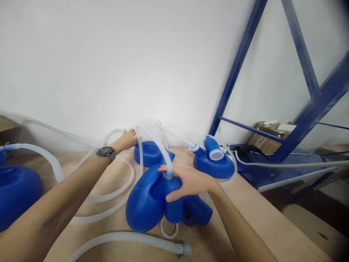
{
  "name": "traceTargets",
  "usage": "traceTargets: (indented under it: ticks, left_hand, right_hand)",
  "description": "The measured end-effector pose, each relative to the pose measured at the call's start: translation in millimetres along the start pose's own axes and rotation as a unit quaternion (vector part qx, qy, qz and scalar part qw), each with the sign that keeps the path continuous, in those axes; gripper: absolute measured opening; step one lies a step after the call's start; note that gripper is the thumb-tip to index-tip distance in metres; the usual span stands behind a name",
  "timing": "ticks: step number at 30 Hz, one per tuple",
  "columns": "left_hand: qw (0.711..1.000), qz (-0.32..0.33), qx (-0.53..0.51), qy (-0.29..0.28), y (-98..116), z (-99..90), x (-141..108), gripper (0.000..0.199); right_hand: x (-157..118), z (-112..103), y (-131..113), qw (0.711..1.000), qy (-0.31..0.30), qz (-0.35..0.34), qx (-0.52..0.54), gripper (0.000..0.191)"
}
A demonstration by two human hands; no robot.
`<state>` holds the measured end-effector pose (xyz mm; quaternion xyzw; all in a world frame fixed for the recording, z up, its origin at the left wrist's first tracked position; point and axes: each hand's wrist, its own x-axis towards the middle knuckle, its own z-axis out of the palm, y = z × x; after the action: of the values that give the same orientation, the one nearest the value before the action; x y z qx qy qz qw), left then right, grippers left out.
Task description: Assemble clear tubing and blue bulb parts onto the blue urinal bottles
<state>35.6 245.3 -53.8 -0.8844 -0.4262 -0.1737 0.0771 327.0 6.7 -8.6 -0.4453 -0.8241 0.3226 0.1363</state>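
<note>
My right hand (188,182) is wrapped round the blue cylindrical neck piece of a blue plastic urinal bottle (145,203), which lies tilted on the table. A translucent hose (160,145) rises from that piece and bends back toward the wall. Farther back, my left hand (128,140), with a watch on its wrist, is closed at the looped hose; its fingertips are partly hidden. Just right of it lies another blue bottle (149,154). A white ring (169,233) rests below the bottle under my right hand.
Another blue bottle (214,165) with a white-rimmed opening stands at the back right, and one more (19,193) at the left edge. A loose hose (131,237) lies along the front. Blue metal frame (240,62) and cardboard box (268,142) stand right; a white wall (117,65) closes the back.
</note>
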Motion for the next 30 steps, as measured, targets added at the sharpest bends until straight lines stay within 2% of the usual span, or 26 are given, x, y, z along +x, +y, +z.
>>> traceTargets:
  ticks: [4, 7, 11, 14, 16, 18, 20, 22, 27, 30]
  left_hand:
    - [0.998, -0.042, -0.023, 0.027, -4.6, 16.2, 1.7, 0.034]
    - [0.989, -0.109, -0.051, 0.082, -5.6, 25.9, 3.5, 0.034]
    - [0.954, -0.229, -0.095, 0.169, -5.8, 32.3, 8.5, 0.036]
    - [0.919, -0.312, -0.122, 0.209, -3.9, 30.6, 12.0, 0.036]
    - [0.902, -0.344, -0.136, 0.224, -0.5, 27.6, 13.3, 0.036]
    - [0.893, -0.357, -0.15, 0.229, 4.2, 24.3, 14.2, 0.036]
    - [0.891, -0.359, -0.161, 0.227, 9.3, 21.2, 15.0, 0.036]
    - [0.891, -0.357, -0.17, 0.221, 13.4, 18.4, 16.2, 0.036]
    - [0.892, -0.355, -0.193, 0.202, 17.8, 13.7, 19.4, 0.036]
    - [0.888, -0.358, -0.213, 0.197, 17.8, 14.0, 22.4, 0.037]
  right_hand:
    - [1.1, -3.4, 5.1, 1.0, -0.027, 0.009, -0.009, 0.104]
    - [3.0, -3.4, 8.3, 1.0, -0.025, 0.006, -0.007, 0.104]
    - [4.6, -1.8, 10.6, 1.0, -0.025, -0.008, 0.001, 0.101]
    - [2.9, -0.9, 11.3, 1.0, -0.014, -0.003, 0.012, 0.098]
    - [2.7, -2.0, 11.4, 1.0, 0.013, -0.006, 0.024, 0.084]
    - [7.7, -6.1, 10.6, 0.996, 0.065, -0.026, 0.053, 0.057]
    - [22.0, -13.4, 8.3, 0.985, 0.133, -0.041, 0.103, 0.032]
    - [46.3, -22.3, 4.9, 0.971, 0.18, -0.025, 0.155, 0.029]
    - [117.2, -35.0, 0.5, 0.976, 0.129, 0.033, 0.171, 0.017]
    - [140.6, -31.5, 5.7, 0.974, 0.088, 0.07, 0.197, 0.02]
